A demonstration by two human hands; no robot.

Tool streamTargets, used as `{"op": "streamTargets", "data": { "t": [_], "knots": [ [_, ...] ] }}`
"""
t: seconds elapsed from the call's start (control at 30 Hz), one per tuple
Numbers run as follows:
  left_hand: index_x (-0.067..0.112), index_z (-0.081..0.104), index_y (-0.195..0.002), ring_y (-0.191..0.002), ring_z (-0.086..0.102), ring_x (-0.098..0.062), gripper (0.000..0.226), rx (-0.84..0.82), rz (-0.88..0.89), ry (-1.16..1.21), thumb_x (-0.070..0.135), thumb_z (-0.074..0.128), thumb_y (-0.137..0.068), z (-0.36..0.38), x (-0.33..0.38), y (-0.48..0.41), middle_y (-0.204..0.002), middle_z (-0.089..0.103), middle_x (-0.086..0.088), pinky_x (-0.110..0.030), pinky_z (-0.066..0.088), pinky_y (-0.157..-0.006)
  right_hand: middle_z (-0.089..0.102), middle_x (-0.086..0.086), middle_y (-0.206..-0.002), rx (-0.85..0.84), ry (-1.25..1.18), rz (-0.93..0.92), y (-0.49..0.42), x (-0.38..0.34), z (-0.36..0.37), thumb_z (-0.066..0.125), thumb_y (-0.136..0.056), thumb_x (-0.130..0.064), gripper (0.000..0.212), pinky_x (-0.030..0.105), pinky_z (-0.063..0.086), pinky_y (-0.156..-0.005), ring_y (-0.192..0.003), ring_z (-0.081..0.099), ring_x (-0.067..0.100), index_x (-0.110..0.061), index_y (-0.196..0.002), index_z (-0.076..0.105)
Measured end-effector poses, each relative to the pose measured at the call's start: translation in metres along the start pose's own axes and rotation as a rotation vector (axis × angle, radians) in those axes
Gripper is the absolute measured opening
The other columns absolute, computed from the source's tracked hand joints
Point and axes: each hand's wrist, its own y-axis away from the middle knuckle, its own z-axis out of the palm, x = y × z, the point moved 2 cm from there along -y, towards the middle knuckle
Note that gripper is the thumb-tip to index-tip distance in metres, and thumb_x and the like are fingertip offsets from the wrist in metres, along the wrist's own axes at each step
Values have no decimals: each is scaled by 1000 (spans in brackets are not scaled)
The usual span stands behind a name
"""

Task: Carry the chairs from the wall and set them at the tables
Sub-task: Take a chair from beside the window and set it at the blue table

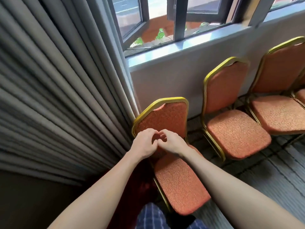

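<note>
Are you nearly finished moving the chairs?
Not nearly. Done: nothing I can see; no table is in view. In hand: the left hand and right hand meet with curled fingers before the nearest chair, gripping nothing. Left: that chair, the second chair and the third chair all stand by the wall under the window.

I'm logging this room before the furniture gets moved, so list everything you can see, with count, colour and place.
window: one, dark frames, top centre
banquet chairs: three whole, part of a fourth at right edge; orange, gold frames; in a row below window
curtain: one, grey, left
carpet: grey striped, floor at right
trousers: blue checked, bottom
left hand, right hand: fingers curled, hands touching, in front of nearest chair's backrest
</note>
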Motion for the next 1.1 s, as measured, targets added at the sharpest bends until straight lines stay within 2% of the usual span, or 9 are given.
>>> {"op": "streamTargets", "data": {
  "t": [0.27,0.47,0.6,0.7,0.77,0.83,0.9,0.97,1.1],
  "knots": [
    [16,61,-131,-137,40,-27,47,49,132,-42,12,59,-84,-24,-39,-119,-147,47,-9,-41,31,-117,63,3,-127,66,-82,119,-107,-14,-23,50,-89,-39,52,42,47,-99,-119,57,24,-17,-135,52],
    [25,46,-146,-145,26,-30,60,-145,268,-122,8,52,-88,-34,-71,-200,-159,25,-13,-40,26,-119,59,10,-116,207,-197,309,-185,-23,-20,52,-88,-35,40,42,46,-96,-111,52,29,-11,-120,58],
    [34,35,-148,-122,50,-31,63,-266,304,-254,13,52,-91,-31,-89,-236,-151,36,-5,-40,41,-104,63,3,-118,283,-679,458,-216,-34,-8,52,-90,-25,43,29,48,-85,-105,59,17,-16,-133,54],
    [36,34,-147,-114,54,-27,59,-272,405,-336,18,50,-93,-33,-96,-254,-140,45,1,-40,40,-102,63,3,-114,473,-1000,629,-226,-38,8,62,-89,-21,36,23,47,-72,-96,61,11,-16,-123,51],
    [35,33,-148,-114,53,-26,60,-254,460,-359,18,52,-95,-30,-99,-260,-141,45,1,-36,39,-101,61,4,-112,578,-1111,740,-226,-42,17,67,-86,-26,38,25,50,-72,-94,61,11,-16,-117,47],
    [35,29,-151,-115,51,-25,64,-239,517,-345,16,54,-95,-27,-99,-260,-144,42,0,-33,38,-99,57,5,-122,559,-1092,783,-228,-43,25,65,-87,-31,44,32,53,-86,-108,59,17,-18,-126,48],
    [36,23,-154,-117,49,-25,70,-243,559,-328,12,54,-95,-24,-102,-259,-146,39,-3,-32,39,-97,48,5,-134,492,-966,810,-232,-42,29,55,-91,-34,49,38,45,-103,-127,44,24,-21,-138,49],
    [36,18,-156,-121,47,-28,74,-270,592,-326,11,52,-96,-22,-107,-259,-150,33,-6,-34,40,-98,46,4,-136,497,-932,839,-235,-40,30,49,-91,-34,45,38,41,-105,-131,34,26,-21,-134,56],
    [35,13,-157,-131,42,-30,84,-292,652,-331,4,56,-92,-19,-106,-253,-157,24,-11,-37,40,-103,46,4,-133,520,-861,882,-227,-39,26,49,-88,-33,45,39,44,-100,-128,32,24,-14,-127,61]
  ]
}}
